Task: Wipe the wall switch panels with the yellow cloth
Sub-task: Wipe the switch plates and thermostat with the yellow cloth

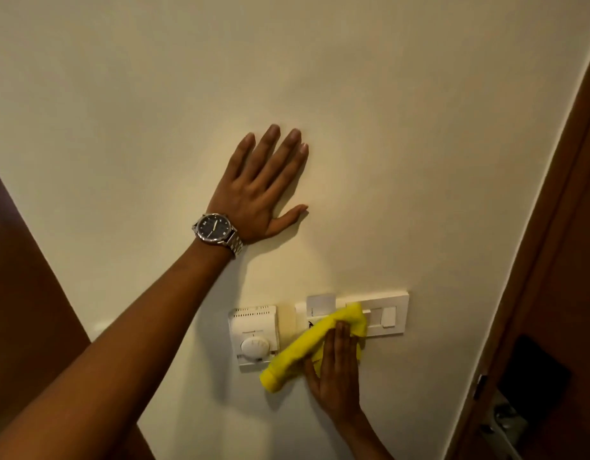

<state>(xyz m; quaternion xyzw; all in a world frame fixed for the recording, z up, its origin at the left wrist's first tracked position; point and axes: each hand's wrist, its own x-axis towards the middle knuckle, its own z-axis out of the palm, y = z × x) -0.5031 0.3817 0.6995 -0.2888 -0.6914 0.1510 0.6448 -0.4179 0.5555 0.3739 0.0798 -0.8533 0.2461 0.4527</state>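
Bare wall rises above the switch panel; a door frame hems its right. Your left grip lies flat, empty, up-left. Your right grip, fingers straight, presses the yellow cloth on its left half, thermostat just left.

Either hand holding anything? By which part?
Left hand rests flat on the wall, holding nothing. Right hand presses the yellow cloth, at its right part, onto the switch panel with flat fingers.
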